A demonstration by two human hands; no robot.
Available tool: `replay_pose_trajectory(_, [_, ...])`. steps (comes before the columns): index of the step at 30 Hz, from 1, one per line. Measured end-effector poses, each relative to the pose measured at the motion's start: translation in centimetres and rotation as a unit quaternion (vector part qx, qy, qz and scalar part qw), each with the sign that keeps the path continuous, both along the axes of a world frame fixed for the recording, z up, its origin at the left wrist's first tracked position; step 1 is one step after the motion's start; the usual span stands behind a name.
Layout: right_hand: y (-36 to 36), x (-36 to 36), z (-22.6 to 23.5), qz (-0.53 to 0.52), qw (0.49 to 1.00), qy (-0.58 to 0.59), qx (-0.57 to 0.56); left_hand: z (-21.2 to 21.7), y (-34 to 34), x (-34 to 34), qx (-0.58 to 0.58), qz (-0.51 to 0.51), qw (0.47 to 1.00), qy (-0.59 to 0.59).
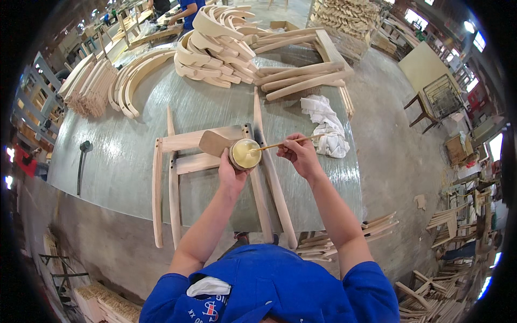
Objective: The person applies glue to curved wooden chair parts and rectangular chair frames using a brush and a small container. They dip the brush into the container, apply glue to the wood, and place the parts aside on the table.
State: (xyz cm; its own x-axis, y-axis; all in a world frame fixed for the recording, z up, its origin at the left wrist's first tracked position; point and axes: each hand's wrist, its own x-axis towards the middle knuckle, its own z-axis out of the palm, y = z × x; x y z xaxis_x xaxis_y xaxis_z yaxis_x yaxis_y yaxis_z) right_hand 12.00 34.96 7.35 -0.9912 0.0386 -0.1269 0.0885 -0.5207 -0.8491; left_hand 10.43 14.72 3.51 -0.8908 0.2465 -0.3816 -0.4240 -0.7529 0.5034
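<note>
My left hand (pixel 231 176) is wrapped round a small round pot of pale yellow paste, maybe glue (pixel 245 154), tilted so its open top shows. A flat brown piece (pixel 213 142) sticks out beside the pot, above my left fingers; I cannot tell if it is held too. Between the fingertips of my right hand (pixel 301 155) is a thin wooden stick (pixel 276 145), its far end in the paste. Beneath both hands, two wooden chair frames (pixel 195 141), each with legs and a crosspiece, lie on the table, partly hidden by the pot and left arm.
The shiny grey-green table (pixel 113 161) bears a hammer (pixel 82 161) at left and a white cloth (pixel 326 126) at right. Curved wooden parts (pixel 215 54), a bundle of slats (pixel 89 86) and straight pieces (pixel 301 75) lie along the far side. Another person (pixel 188 12) stands beyond.
</note>
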Motion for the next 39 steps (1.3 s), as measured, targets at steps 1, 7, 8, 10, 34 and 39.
replay_pose_trajectory(1, [0.0,0.0,0.0,-0.005,1.000,0.003,-0.001,-0.3,0.1,-0.2,0.012,0.000,1.000,-0.001])
replay_pose_trajectory(7, [0.3,-0.6,-2.4,-0.062,0.994,-0.073,-0.055,-1.8,1.6,-2.1,0.066,-0.017,0.998,0.012])
replay_pose_trajectory(8, [0.4,-0.7,-2.9,-0.068,0.991,-0.101,-0.061,-2.0,1.9,-2.4,0.062,-0.018,0.998,0.003])
replay_pose_trajectory(10, [0.1,-1.1,-3.7,-0.093,0.986,-0.127,-0.060,-2.2,2.5,-2.8,0.053,-0.018,0.998,-0.017])
replay_pose_trajectory(34, [1.1,-4.0,-4.4,-0.116,0.983,-0.134,-0.045,-4.0,2.1,-4.5,0.050,0.002,0.997,-0.064])
replay_pose_trajectory(39, [1.1,-5.7,-2.9,-0.146,0.960,-0.013,0.240,-5.7,-2.5,-1.4,0.055,0.019,0.995,-0.080])
